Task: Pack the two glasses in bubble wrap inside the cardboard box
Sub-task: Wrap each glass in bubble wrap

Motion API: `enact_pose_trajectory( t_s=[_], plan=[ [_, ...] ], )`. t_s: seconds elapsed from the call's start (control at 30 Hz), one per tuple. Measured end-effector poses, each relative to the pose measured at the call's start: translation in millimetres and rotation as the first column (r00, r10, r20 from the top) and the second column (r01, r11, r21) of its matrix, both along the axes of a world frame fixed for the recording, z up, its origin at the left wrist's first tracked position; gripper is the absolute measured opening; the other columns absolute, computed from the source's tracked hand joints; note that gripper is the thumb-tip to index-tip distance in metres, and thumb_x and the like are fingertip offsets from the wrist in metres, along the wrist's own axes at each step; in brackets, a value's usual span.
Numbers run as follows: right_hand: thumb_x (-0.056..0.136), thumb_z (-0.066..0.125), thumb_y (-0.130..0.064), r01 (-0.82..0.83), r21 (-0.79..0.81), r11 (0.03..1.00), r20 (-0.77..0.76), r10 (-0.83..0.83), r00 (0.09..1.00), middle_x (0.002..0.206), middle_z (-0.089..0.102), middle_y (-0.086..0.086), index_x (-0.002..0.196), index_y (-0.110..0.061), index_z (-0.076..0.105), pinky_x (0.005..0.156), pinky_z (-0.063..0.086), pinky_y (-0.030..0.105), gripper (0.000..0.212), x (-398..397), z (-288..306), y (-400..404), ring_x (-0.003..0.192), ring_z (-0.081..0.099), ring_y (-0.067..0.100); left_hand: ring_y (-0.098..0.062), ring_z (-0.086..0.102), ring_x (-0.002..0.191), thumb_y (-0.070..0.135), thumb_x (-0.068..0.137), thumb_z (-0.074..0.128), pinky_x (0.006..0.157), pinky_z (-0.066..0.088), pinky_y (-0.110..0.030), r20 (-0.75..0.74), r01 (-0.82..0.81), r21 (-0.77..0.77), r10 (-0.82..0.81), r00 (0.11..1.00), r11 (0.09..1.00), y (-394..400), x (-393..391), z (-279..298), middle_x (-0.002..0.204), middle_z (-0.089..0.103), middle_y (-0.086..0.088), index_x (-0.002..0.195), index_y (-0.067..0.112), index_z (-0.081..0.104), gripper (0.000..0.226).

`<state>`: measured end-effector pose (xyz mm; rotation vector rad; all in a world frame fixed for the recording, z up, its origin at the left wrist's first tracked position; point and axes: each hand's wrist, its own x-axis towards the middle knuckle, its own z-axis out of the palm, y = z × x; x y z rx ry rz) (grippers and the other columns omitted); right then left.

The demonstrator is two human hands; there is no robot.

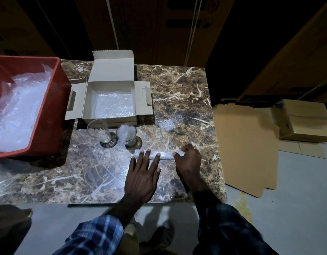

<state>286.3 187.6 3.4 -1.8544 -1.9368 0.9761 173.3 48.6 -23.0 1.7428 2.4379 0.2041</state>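
Two footed glasses stand upright on the marble table in front of the open white cardboard box [111, 84]. Both the left glass [99, 132] and the right glass [126, 134] have bubble wrap stuffed inside. A sheet of bubble wrap lines the box floor. A rolled piece of bubble wrap [165, 155] lies on the table nearer me. My left hand [143, 173] presses flat on the roll with straight fingers. My right hand [188, 160] grips the roll's right end with curled fingers.
A red plastic crate [54, 100] holding loose bubble wrap sits at the left and overlaps the table [186, 92] edge. A thin clear sheet covers the near table. Flat cardboard [245, 144] and a brown box [306, 120] lie on the floor at right.
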Motion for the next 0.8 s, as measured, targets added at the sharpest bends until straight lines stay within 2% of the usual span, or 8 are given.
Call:
enact_pose_trajectory(
  t_s=[0.17,0.27,0.33,0.43,0.53,0.6,0.67,0.8],
  plan=[
    [0.077,0.082,-0.017,0.165,-0.098,0.981,-0.075,-0.173,0.982,0.099,0.070,0.010,0.103,-0.013,0.065,0.072,0.045,0.028,0.031,-6,4,1,0.090,0.065,0.029,-0.032,0.034,0.144,0.042,0.105,0.033,0.110,0.028,-0.054,0.003,-0.005,-0.060,0.005,1.000,0.998,3,-2,4,0.158,0.036,-0.010,0.154,0.023,0.036,0.053],
    [0.074,0.078,-0.012,0.230,-0.067,0.971,-0.164,-0.238,0.957,0.098,0.067,0.007,0.102,-0.025,0.061,0.076,0.055,0.036,0.035,-18,10,-8,0.086,0.066,0.027,-0.032,0.035,0.143,0.043,0.104,0.035,0.106,0.029,-0.057,0.020,-0.022,-0.089,0.024,1.000,0.996,4,1,5,0.157,0.038,-0.009,0.153,0.023,0.038,0.053],
    [0.069,0.078,-0.017,0.258,-0.060,0.964,-0.255,-0.264,0.930,0.098,0.065,0.002,0.105,-0.032,0.058,0.078,0.056,0.042,0.044,-26,15,-17,0.086,0.064,0.025,-0.032,0.035,0.144,0.044,0.104,0.035,0.105,0.029,-0.059,0.025,-0.016,-0.101,0.019,1.000,0.995,3,0,5,0.157,0.037,-0.008,0.152,0.023,0.039,0.052],
    [0.051,0.079,-0.043,0.277,-0.238,0.931,-0.449,-0.358,0.819,0.102,0.065,-0.010,0.109,-0.048,0.051,0.080,0.058,0.048,0.064,-36,12,-31,0.089,0.068,0.017,-0.031,0.033,0.145,0.044,0.104,0.033,0.104,0.030,-0.059,0.031,-0.004,-0.099,0.007,0.999,0.995,2,-2,5,0.159,0.035,-0.008,0.151,0.023,0.040,0.052],
    [0.052,0.082,-0.042,0.271,-0.327,0.905,-0.443,-0.400,0.802,0.097,0.071,-0.010,0.105,-0.043,0.056,0.084,0.058,0.048,0.059,-39,4,-47,0.088,0.071,0.018,-0.031,0.032,0.146,0.044,0.103,0.030,0.104,0.030,-0.060,0.040,-0.009,-0.096,0.013,0.999,0.995,1,-1,4,0.161,0.033,-0.007,0.152,0.025,0.038,0.053],
    [0.066,0.084,-0.033,0.310,-0.241,0.920,-0.346,-0.380,0.858,0.087,0.073,-0.007,0.097,-0.026,0.062,0.084,0.056,0.042,0.038,-40,5,-56,0.086,0.071,0.023,-0.030,0.033,0.145,0.044,0.102,0.027,0.103,0.031,-0.061,0.052,-0.016,-0.088,0.020,0.998,0.996,-1,-1,4,0.160,0.034,-0.008,0.152,0.025,0.039,0.054],
    [0.075,0.082,-0.029,0.338,-0.136,0.931,-0.320,-0.364,0.875,0.081,0.072,-0.004,0.087,-0.023,0.060,0.079,0.055,0.038,0.026,-42,8,-60,0.082,0.070,0.027,-0.030,0.035,0.145,0.043,0.100,0.028,0.102,0.033,-0.061,0.068,-0.014,-0.077,0.020,0.998,0.997,-1,-1,4,0.159,0.035,-0.008,0.151,0.024,0.041,0.055],
    [0.081,0.076,-0.014,0.191,0.192,0.963,-0.302,-0.127,0.945,0.090,0.066,0.004,0.094,-0.015,0.065,0.070,0.051,0.038,0.017,-52,7,-66,0.079,0.062,0.026,-0.030,0.038,0.143,0.041,0.092,0.055,0.101,0.031,-0.056,0.097,0.022,-0.073,-0.015,0.995,0.997,-1,-7,1,0.158,0.037,-0.008,0.151,0.023,0.040,0.063]
  ],
)
